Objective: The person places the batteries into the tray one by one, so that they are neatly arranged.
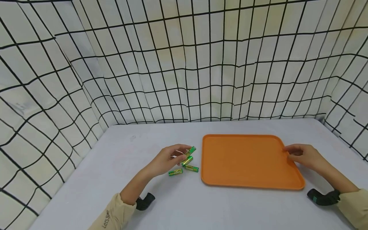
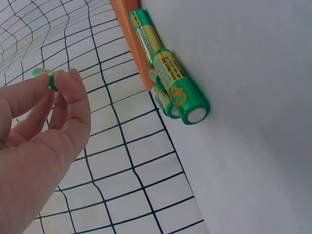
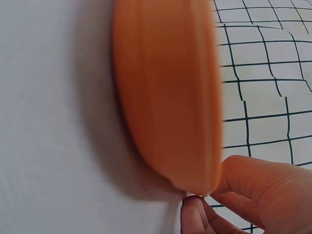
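Pinching a green-and-gold cylindrical battery (image 1: pixel 192 149), likely light, stiff and slippery, best gripped mid-barrel, the left hand (image 1: pixel 170 158) holds it just left of an orange rectangular plastic tray (image 1: pixel 244 161). Three similar batteries (image 1: pixel 191 168) lie nearby; the right hand (image 1: pixel 305 155) pinches the tray's right rim.

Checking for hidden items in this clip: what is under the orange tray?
White tabletop shows around the orange tray, whose edge the right hand pinches; whatever lies directly beneath its base is covered.
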{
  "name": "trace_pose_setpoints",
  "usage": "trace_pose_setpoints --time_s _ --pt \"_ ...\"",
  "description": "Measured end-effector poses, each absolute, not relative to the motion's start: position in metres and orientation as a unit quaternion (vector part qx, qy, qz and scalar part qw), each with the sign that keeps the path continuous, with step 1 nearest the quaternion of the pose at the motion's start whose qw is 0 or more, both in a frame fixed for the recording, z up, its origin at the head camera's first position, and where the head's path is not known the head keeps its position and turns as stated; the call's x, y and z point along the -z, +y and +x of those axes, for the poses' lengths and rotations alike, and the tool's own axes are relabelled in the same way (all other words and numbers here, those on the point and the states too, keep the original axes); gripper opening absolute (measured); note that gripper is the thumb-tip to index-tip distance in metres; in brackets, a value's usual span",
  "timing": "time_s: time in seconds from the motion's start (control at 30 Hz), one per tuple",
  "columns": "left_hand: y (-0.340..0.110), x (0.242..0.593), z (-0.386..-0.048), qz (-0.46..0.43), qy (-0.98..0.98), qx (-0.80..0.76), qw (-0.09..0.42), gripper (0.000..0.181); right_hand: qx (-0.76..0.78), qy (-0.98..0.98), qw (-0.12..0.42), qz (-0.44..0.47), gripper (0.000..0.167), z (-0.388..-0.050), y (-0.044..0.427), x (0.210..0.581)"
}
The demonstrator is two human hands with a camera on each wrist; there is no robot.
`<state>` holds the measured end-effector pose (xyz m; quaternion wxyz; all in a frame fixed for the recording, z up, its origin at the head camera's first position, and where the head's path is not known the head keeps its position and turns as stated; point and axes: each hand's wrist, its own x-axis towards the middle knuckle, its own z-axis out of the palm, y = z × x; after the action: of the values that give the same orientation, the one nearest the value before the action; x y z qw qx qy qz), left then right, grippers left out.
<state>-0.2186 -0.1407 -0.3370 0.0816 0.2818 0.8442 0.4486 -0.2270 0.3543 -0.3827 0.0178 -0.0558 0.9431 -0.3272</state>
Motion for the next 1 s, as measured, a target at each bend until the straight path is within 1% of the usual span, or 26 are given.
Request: trace_pose_setpoints --time_s 0.47,1.0 --pt "-0.109 0.330 -0.222 0.241 0.776 -0.560 0.161 0.043 0.329 0.943 0.011 -0.055 0.040 -0.226 0.355 0.383" --pt "-0.077 0.331 -0.229 0.222 0.727 -0.607 0.232 0.044 0.333 0.942 0.009 -0.047 0.038 -0.228 0.351 0.382"
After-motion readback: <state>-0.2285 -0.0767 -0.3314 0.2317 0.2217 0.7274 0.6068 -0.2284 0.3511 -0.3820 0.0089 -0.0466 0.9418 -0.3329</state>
